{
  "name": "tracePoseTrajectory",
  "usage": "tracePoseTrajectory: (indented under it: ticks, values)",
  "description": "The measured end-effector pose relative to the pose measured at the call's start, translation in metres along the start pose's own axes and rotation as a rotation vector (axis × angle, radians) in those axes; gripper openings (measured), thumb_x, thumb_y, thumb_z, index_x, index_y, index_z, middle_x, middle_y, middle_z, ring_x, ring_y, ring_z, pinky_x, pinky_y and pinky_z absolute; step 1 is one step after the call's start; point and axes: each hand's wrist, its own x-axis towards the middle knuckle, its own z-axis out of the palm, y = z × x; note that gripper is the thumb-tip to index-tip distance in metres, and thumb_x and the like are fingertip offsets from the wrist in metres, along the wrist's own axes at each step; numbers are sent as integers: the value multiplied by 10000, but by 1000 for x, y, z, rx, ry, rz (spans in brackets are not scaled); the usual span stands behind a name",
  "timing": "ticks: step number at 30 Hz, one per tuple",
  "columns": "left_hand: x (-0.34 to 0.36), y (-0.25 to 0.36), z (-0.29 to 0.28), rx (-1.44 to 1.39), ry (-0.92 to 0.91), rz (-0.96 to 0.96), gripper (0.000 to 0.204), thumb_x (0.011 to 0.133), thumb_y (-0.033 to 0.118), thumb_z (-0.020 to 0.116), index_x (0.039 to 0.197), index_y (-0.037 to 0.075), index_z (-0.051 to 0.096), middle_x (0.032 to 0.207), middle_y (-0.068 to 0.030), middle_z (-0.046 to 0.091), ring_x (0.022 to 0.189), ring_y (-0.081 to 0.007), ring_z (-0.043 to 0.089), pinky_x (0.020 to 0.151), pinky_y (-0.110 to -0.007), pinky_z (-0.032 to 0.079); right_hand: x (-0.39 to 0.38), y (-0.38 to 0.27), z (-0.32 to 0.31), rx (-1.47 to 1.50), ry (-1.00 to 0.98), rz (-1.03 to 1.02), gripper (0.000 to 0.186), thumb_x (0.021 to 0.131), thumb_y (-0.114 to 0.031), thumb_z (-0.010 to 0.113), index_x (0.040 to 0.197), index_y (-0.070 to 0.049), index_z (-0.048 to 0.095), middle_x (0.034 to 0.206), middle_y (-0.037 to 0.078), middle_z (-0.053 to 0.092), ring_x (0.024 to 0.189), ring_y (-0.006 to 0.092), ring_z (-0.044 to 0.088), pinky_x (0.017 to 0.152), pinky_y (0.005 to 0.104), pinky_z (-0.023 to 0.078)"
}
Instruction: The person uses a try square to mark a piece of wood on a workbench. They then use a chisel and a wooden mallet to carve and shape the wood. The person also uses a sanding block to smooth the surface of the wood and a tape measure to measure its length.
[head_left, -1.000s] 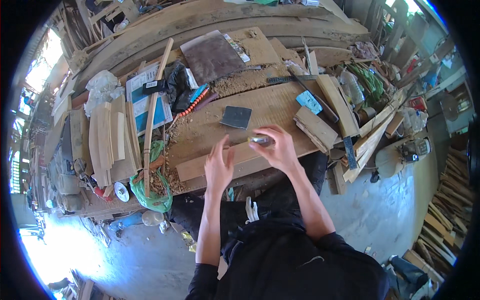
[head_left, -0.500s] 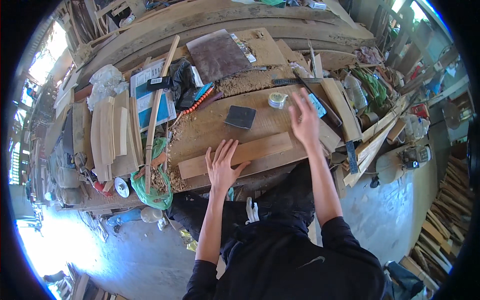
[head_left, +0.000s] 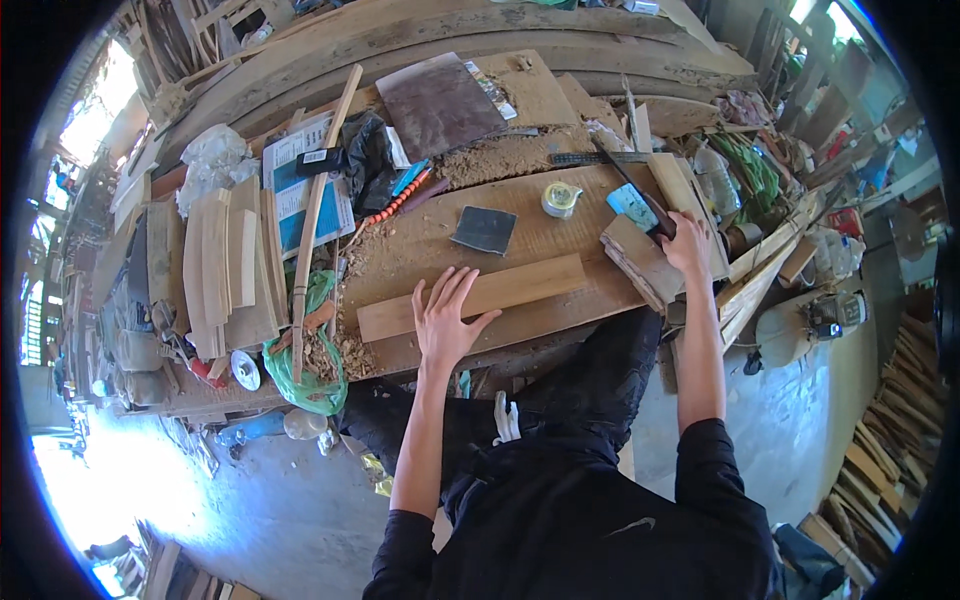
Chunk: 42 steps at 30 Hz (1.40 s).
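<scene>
My left hand (head_left: 446,322) lies with its fingers spread on the left part of a flat, pale wooden board (head_left: 535,285), near the bench's front edge. To the right, my right hand (head_left: 687,246) has its fingers wrapped round the dark handle of a long, thin file (head_left: 646,197), whose far end points away and to the left. A wooden block (head_left: 634,258) lies just left of that hand, beside a light-blue packet (head_left: 631,206). Beyond the board are a dark square of sandpaper (head_left: 484,231) and a roll of tape (head_left: 561,200).
Curved wooden slats (head_left: 212,265) stand at the left beside a long thin stick (head_left: 318,205). A green plastic bag (head_left: 310,390) with shavings hangs at the bench's front edge. Wood strips and bottles crowd the right side. Sawdust (head_left: 500,160) lies farther back.
My right hand has moved right and nearer to me, from above the bench beside the tape onto the file's handle, and has closed on it. My left hand stays on the board.
</scene>
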Motion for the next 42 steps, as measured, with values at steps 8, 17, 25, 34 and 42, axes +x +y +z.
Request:
tracePoseTrajectory:
  ticks: [8,17,25,34,42]
  values:
    - [4,2,1,-3,-32,-1,791,819,602,830,1471,193,645,1487,-12,658,1466,-208,524,1274,-527,251,19,7,-21,272,14,24,345,1015,-372,683,1166,-63,715,1088,129,781,1051,389,729,970,521,524]
    - [3,0,-1,-80,95,90,801,799,520,877,1485,183,639,1513,-35,637,1461,-240,539,1290,-553,283,-80,-37,-78,1162,6,209,383,1054,-348,697,1140,21,752,892,97,783,561,56,544,492,236,403]
    - [13,103,-13,-287,225,480,733,823,295,889,1502,206,628,1520,-37,610,1410,-219,587,1259,-526,360,-141,-54,-84,1243,-583,132,347,995,-283,780,1086,51,759,806,127,768,496,74,548,434,243,372]
    - [36,122,20,-285,-183,498,775,862,314,812,1581,295,522,1170,-43,671,1093,-253,702,1009,-461,546,-132,-67,-60,1219,-726,-53,349,1034,-282,725,1152,45,762,897,119,783,630,108,642,533,263,474]
    - [77,95,-19,-333,-148,410,544,924,345,760,1448,336,615,1018,-80,722,883,-332,738,785,-465,598,-111,-43,-33,621,177,-129,681,975,-472,760,1509,-83,594,1435,191,643,1338,368,594,1133,478,444]
